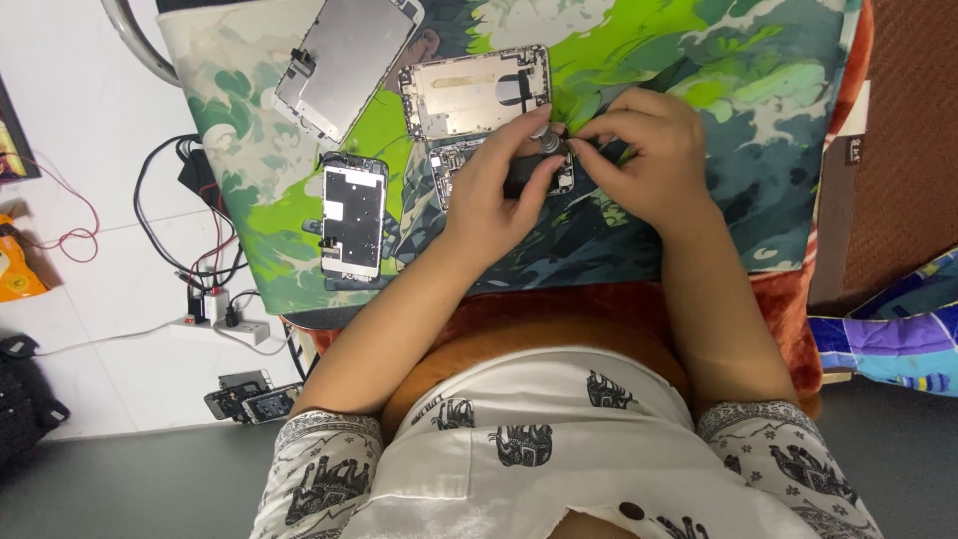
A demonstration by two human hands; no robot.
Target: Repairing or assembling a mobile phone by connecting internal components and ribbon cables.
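Note:
My left hand (pixel 496 185) rests on an opened phone body (pixel 451 165) lying on a green and teal patterned mat (pixel 699 70), fingers pressing its right part. My right hand (pixel 649 150) meets it from the right, fingertips pinched at a small part over the phone's end. A small round silvery piece (pixel 547 142) sits between the fingertips of both hands. Most of the phone body is hidden under my left hand.
An empty phone housing (pixel 469 92) lies just beyond the hands. A detached screen panel (pixel 344 60) lies at the mat's upper left, another screen assembly (pixel 353 220) to the left. Cables and a power strip (pixel 235 324) and two phones (pixel 249 399) lie on the white floor.

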